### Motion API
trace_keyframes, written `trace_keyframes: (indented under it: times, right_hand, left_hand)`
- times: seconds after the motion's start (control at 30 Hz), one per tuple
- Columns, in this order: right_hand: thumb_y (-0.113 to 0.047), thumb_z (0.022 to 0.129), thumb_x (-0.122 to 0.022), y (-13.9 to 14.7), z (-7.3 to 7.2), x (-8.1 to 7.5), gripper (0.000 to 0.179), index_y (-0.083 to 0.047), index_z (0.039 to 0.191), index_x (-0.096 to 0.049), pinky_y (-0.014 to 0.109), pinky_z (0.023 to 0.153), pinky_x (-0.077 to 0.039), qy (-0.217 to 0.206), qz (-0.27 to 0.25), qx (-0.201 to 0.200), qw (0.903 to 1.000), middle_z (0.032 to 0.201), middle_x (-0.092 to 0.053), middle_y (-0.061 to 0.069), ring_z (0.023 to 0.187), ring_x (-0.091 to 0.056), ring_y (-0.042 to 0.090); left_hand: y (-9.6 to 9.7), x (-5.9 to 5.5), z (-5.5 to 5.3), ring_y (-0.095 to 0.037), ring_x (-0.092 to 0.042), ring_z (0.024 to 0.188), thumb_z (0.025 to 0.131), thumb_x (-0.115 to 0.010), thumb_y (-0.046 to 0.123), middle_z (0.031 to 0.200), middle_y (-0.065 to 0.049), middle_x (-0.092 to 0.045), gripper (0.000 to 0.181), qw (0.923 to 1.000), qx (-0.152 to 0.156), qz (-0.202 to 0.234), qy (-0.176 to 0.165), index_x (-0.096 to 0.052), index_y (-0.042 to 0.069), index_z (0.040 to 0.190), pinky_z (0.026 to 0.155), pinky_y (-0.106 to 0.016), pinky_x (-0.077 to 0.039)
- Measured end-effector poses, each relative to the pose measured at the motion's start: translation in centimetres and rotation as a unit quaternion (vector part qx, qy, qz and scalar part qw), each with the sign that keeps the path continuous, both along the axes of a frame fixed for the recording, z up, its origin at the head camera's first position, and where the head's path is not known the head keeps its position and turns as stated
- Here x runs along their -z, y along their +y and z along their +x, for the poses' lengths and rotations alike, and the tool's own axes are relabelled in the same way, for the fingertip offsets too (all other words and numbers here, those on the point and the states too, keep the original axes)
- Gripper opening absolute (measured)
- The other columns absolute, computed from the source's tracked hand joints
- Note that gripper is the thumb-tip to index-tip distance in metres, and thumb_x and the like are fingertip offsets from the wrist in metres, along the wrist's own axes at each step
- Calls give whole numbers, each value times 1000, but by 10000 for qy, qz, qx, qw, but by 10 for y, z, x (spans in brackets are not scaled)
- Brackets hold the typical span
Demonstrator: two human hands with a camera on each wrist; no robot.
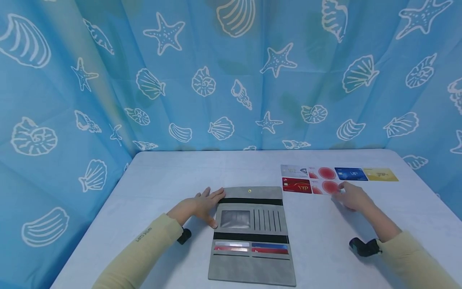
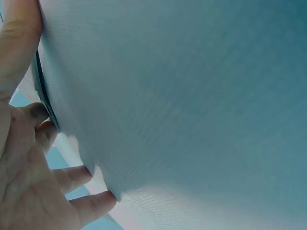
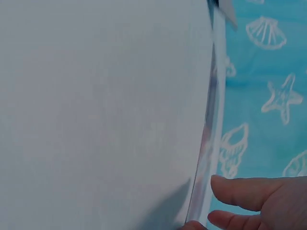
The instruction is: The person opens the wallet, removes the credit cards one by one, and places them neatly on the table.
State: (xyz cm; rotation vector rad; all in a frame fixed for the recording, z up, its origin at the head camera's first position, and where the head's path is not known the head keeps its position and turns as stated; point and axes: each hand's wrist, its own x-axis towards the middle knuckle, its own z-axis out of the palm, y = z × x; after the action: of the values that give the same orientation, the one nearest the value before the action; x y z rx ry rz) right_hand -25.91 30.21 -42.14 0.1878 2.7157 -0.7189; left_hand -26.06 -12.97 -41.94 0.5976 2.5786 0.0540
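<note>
A grey long wallet (image 1: 249, 273) lies unfolded on the white table. My left hand (image 1: 199, 207) rests at its upper left edge with fingers spread and the thumb lower down along the same edge. Card tops, one of them blue (image 1: 270, 245), show in the wallet's lower slots. My right hand (image 1: 353, 196) is at the right end of a white card with red circles (image 1: 329, 187), its fingertips touching or very near that edge. In the right wrist view the thumb (image 3: 240, 191) stands apart from the fingers. A red VIP card (image 1: 296, 185) lies left of that white card.
Behind these, a row holds a silver card (image 1: 294, 171), another card with red circles (image 1: 326, 173), a blue VIP card (image 1: 351, 174) and a gold card (image 1: 380, 174). A blue seashell-print curtain (image 1: 231, 80) hangs around the table (image 1: 173, 168).
</note>
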Motion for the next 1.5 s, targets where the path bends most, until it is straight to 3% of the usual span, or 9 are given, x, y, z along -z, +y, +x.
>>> trace_keyframes:
  times: [0.17, 0.47, 0.7, 1.2, 1.5]
  right_hand:
    - [-23, 86, -63, -16, 13, -4, 55, 10, 123, -40, 32, 65, -53, 102, -305, -253, 9992, 97, -54, 23, 72, -53, 20]
    - [-20, 82, -67, -54, 42, -7, 38, 2, 110, -52, 29, 61, -53, 292, -1180, -576, 9909, 82, -58, 7, 63, -54, 17]
    - [-19, 81, -68, -80, 55, -10, 27, -3, 98, -57, 28, 57, -51, 446, -1256, -867, 9873, 77, -55, 4, 59, -52, 16]
    - [-13, 75, -73, -118, 78, -4, 17, -9, 80, -58, 26, 58, -50, -257, -1366, -1502, 9788, 71, -53, 2, 59, -50, 16]
    - [-12, 76, -73, -129, 88, 1, 14, -9, 76, -59, 23, 57, -47, -436, -1370, -1890, 9714, 68, -54, 1, 60, -50, 14]
  left_hand:
    - [1, 0, 0, -34, -1, 140, 69, -76, 43, 155, 1, -4, 105, 10000, -20, -26, -13, -11, 18, 148, 110, -53, -12]
    - [1, -2, 2, -35, -2, 140, 69, -76, 43, 155, 0, -5, 105, 10000, 30, -24, 19, -12, 17, 148, 110, -54, -13]
    - [1, -3, 2, -35, -2, 140, 69, -76, 42, 155, -1, -6, 104, 10000, 9, 28, -15, -13, 16, 148, 110, -54, -13]
    - [1, -2, 2, -34, -2, 140, 69, -76, 42, 155, 0, -6, 105, 10000, -16, 18, -18, -12, 17, 148, 110, -53, -13]
    - [2, -3, 2, -34, -3, 140, 69, -77, 42, 155, 0, -6, 105, 10000, -54, -24, 11, -13, 17, 148, 110, -53, -13]
